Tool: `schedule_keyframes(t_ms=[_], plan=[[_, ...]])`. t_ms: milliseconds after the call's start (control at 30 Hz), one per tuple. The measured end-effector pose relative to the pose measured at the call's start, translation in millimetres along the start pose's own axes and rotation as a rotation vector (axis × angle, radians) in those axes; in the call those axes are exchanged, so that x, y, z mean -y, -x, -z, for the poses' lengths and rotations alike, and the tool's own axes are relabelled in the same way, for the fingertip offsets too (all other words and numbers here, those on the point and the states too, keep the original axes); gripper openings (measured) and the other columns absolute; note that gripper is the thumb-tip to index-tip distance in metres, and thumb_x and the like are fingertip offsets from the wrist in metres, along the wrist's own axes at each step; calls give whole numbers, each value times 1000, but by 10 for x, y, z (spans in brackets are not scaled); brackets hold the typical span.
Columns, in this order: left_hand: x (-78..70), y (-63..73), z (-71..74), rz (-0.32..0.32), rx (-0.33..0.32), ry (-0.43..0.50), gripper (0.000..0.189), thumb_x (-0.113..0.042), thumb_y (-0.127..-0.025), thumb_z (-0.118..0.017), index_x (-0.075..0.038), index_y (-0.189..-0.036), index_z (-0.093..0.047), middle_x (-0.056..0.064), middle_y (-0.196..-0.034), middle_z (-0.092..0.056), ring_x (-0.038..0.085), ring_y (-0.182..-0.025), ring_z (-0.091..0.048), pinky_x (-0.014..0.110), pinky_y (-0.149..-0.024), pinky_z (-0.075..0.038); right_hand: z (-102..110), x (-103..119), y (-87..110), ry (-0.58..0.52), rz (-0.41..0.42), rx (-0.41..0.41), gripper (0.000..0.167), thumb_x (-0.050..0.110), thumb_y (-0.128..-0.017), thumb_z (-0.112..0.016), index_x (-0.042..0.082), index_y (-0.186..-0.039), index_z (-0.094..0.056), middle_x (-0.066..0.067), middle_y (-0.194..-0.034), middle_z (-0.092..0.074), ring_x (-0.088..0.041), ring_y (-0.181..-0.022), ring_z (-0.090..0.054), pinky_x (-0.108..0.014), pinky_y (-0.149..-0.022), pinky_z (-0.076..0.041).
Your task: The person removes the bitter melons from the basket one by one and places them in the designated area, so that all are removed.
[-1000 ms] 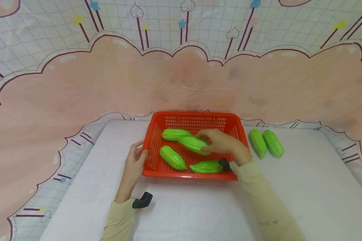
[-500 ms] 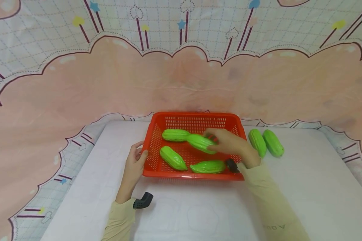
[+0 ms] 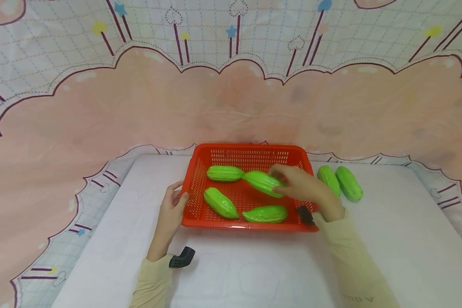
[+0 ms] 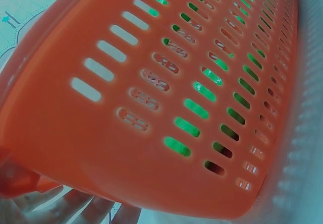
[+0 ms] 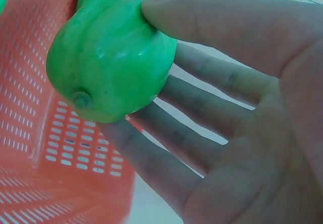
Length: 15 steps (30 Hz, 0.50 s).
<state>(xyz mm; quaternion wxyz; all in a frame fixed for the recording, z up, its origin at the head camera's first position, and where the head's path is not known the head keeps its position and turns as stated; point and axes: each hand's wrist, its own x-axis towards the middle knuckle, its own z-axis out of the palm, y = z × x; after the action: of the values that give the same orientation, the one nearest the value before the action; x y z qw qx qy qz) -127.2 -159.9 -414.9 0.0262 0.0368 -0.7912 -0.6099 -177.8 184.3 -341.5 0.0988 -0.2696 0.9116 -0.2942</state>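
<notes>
My right hand (image 3: 301, 185) holds a light-green ridged bitter melon (image 3: 262, 182) over the right half of the red plastic basket (image 3: 250, 227). In the right wrist view the thumb (image 5: 176, 14) lies on top of the bitter melon (image 5: 108, 62) and the fingers reach under it. Its blunt stem end faces the camera. My left hand (image 3: 173, 208) grips the basket's left rim, thumb on the near side. Three more bitter melons lie in the basket: one at the back left (image 3: 224, 173), one at the front left (image 3: 220, 202), one at the front (image 3: 266, 213).
Two bitter melons lie side by side on the white table (image 3: 223, 273) right of the basket, one (image 3: 329, 179) partly behind my right wrist, the other (image 3: 349, 183) farther right. A patterned cloth (image 3: 231, 98) hangs behind the table. Dark wrist cameras (image 3: 182, 257) sit on both wrists.
My right hand has moved rightward inside the basket with its bitter melon, away from the one at the back left. The left hand and basket have stayed in place.
</notes>
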Motion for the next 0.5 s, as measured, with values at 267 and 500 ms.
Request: schedule_keyframes(t_ms=[267, 500], plan=[[25, -7, 4, -14, 5, -5, 46, -16, -105, -47, -7, -148, -35, 24, -130, -56, 35, -115, -58, 48, -99, -53, 40, -67, 113, -13, -13, -26, 35, 7, -89, -71, 5, -122, -60, -8, -112, -67, -28, -107, -63, -49, -95, -53], [19, -1, 3, -12, 2, -11, 46, -17, -105, -48, -7, -148, -36, 24, -130, -56, 36, -116, -58, 46, -99, -53, 88, -135, 199, -10, -19, -51, 34, 6, -90, -70, 4, -122, -58, -9, -112, -67, -29, -106, -62, -50, -92, -53]])
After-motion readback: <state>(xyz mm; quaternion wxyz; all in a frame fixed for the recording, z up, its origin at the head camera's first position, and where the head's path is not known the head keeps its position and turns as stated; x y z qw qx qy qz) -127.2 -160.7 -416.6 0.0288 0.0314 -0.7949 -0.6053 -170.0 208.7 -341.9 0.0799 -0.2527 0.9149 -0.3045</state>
